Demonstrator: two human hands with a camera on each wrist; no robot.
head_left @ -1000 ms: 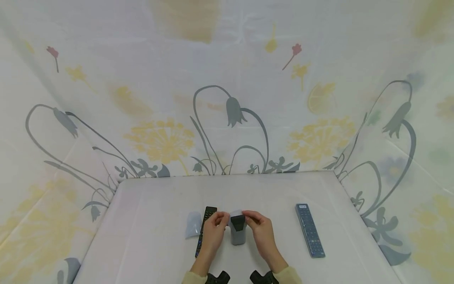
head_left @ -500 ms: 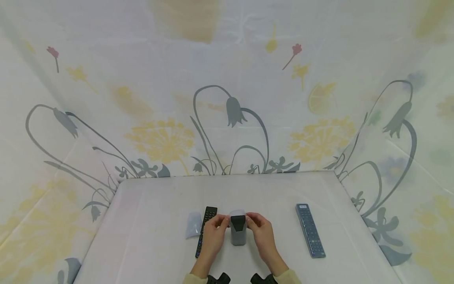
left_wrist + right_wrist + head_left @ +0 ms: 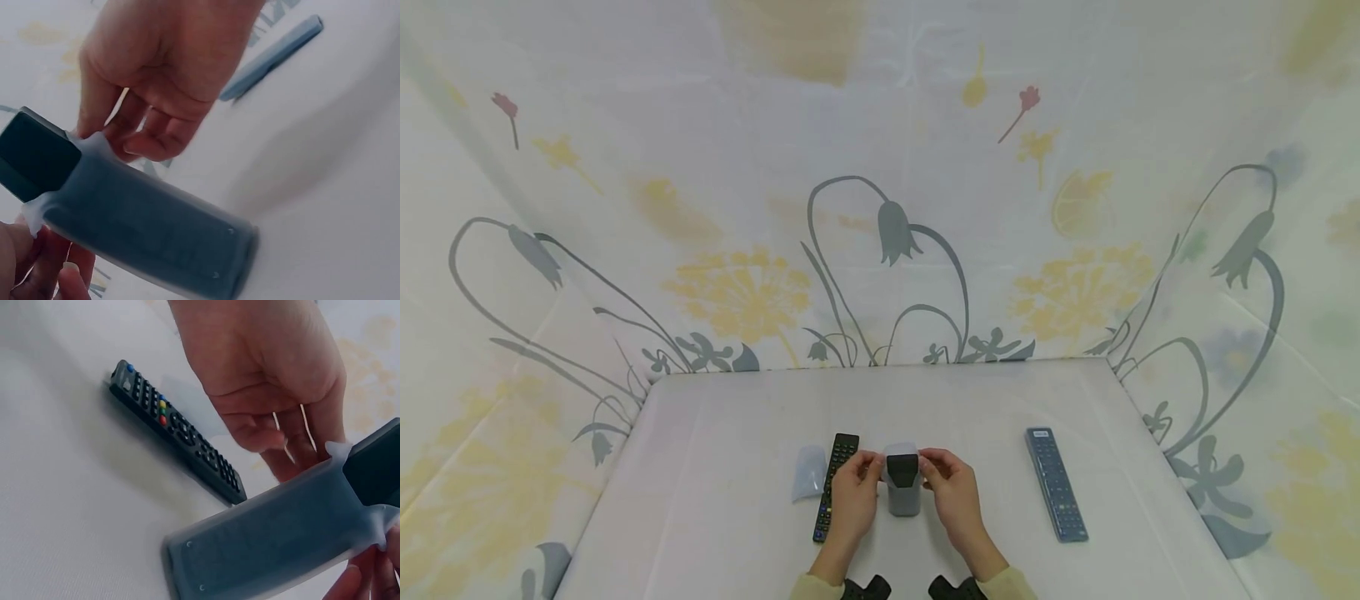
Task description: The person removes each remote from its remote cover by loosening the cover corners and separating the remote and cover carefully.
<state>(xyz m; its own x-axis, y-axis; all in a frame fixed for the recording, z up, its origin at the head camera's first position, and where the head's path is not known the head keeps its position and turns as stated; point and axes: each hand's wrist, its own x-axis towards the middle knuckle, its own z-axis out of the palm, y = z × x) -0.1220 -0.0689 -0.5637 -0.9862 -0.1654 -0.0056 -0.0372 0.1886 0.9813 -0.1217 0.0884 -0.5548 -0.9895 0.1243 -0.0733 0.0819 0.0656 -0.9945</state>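
Observation:
A translucent silicone sleeve (image 3: 904,502) stands on end on the white table, around a dark bar-shaped device (image 3: 902,472) whose end sticks out of the top. No buttons show on the device. My left hand (image 3: 856,493) pinches the sleeve's rim at its left edge; in the left wrist view its fingers (image 3: 47,265) are at the lower left. On the opposite edge my right hand (image 3: 957,496) pinches the rim between thumb and fingers. In both wrist views the rim flares out into small flaps at the fingertips.
Beside the left hand lies a black remote control (image 3: 837,483) with coloured buttons, and a pale translucent pouch (image 3: 809,473) lies left of it. A bluish covered remote control (image 3: 1056,486) lies at the right. Flower-print cloth (image 3: 880,125) surrounds the table (image 3: 722,467).
The right fingertips have come slightly down from the top corner of the sleeve to its side. The left hand has barely shifted, and both hands still hold the rim.

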